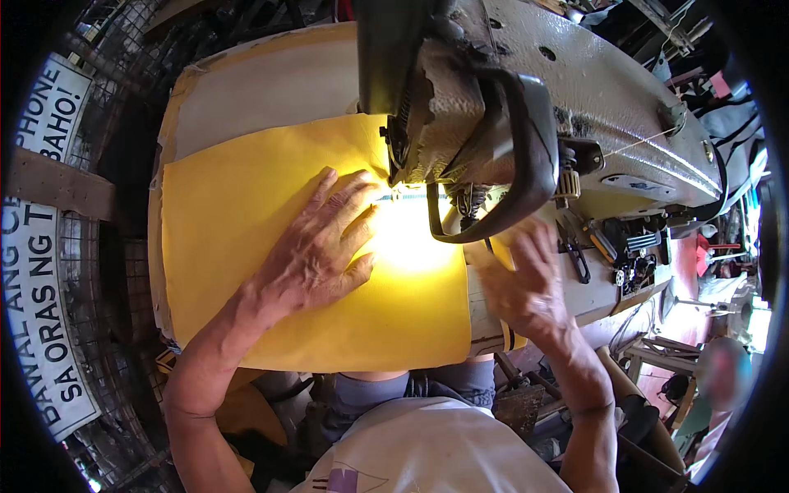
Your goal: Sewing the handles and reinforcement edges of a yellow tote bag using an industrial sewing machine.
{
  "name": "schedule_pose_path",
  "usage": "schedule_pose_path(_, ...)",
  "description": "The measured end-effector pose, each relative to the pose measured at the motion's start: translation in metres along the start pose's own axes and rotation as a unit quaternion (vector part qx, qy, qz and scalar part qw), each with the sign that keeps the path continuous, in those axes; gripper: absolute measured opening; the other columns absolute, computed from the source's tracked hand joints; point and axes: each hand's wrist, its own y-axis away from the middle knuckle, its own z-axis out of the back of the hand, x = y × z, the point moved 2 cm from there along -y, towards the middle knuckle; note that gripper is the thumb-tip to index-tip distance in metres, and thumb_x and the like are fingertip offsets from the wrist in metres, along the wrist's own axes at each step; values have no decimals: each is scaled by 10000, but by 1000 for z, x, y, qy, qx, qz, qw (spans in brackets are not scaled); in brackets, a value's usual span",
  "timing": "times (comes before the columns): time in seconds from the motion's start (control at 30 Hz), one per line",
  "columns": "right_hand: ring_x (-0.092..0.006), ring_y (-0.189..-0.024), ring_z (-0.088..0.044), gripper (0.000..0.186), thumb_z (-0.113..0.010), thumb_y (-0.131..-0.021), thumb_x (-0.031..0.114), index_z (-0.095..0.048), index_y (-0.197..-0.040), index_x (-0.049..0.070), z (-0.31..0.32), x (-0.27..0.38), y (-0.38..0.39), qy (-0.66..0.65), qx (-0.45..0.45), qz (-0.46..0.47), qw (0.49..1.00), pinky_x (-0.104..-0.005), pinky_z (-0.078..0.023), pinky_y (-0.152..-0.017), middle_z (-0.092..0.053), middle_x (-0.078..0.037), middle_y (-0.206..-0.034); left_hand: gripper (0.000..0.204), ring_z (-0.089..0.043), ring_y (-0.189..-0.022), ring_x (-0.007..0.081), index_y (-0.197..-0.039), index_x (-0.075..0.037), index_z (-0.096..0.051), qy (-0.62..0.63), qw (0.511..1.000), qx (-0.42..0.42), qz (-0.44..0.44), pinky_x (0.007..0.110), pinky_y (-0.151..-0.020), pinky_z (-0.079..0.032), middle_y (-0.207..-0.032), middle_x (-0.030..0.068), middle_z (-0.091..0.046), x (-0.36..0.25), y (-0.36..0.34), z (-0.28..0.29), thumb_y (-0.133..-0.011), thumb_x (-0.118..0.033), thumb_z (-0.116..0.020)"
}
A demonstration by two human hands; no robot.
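A large sheet of yellow material, fabric or leatherette, lies flat under the head of an industrial sewing machine. My left hand rests on it, left of the needle area, palm down with fingers spread. A bright lamp glare washes out the sheet just below the machine head. My right hand is at the sheet's right side, below the machine's dark looped guard. Its fingers are smeared by motion and partly behind the guard. A bit of yellow shows beside them, but whether they grip it I cannot tell.
Scissors, an orange-handled tool and small metal parts lie on the table's right side. A wire mesh wall with white signs stands at the left. Wooden frames and clutter fill the right background.
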Motion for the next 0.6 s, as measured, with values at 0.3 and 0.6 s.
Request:
schedule_pose_path(0.3,-351,-1311,-478,402,-503,-1006,138,-499,-1393,28,22,-71,119,239,-186,-369,879,-447,-363,-1086,-478,-181,-1449,450,-415,-1350,319,-1198,27,-583,-23,1000,-4,-8,536,-1161,-267,-1323,192,-511,-2,-5,3,-807,-186,-652)
schedule_pose_path(0.6,-337,-1311,-485,379,-476,-1015,168,-543,-1359,23,24,-66,115,255,-160,-352,886,-433,-360,-1087,-533,-163,-1405,436,-432,-1337,324,-1153,29,-599,-32,999,-23,-21,543,-1155,-275,-1322,193,-517,-4,-1,3,-791,-200,-681)
